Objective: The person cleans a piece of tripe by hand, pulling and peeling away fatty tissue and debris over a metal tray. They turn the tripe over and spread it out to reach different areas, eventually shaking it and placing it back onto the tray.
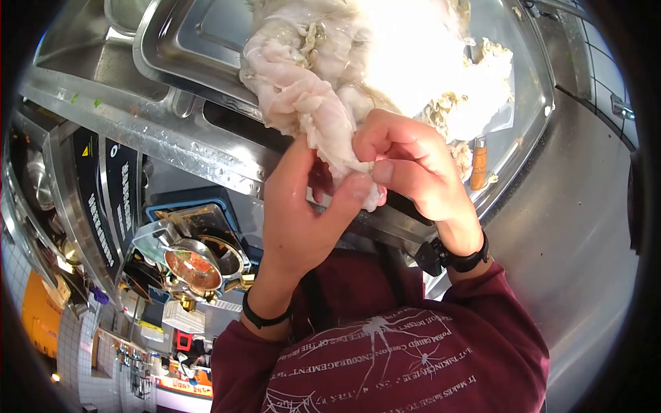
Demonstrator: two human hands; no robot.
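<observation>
A large heap of pale, wet tripe [344, 51] lies in the metal tray, partly washed out by glare. One thick, folded length of it hangs over the near edge toward me. My left hand [303, 213] is wrapped round the lower end of that length, with the thumb on top. Just to the right, my right hand [420, 165] pinches a thin edge of the same tripe between thumb and forefinger. The fingertips of both hands nearly meet there. To the right of my right hand is a wooden handle [479, 165]; whatever it belongs to is hidden.
A second metal tray [155, 45] stands at the upper left, beside a sink [82, 58]. Below the steel counter edge [186, 148], pans [193, 265] and a blue crate [224, 199] sit lower down at the left. A steel surface [551, 227] extends to the right.
</observation>
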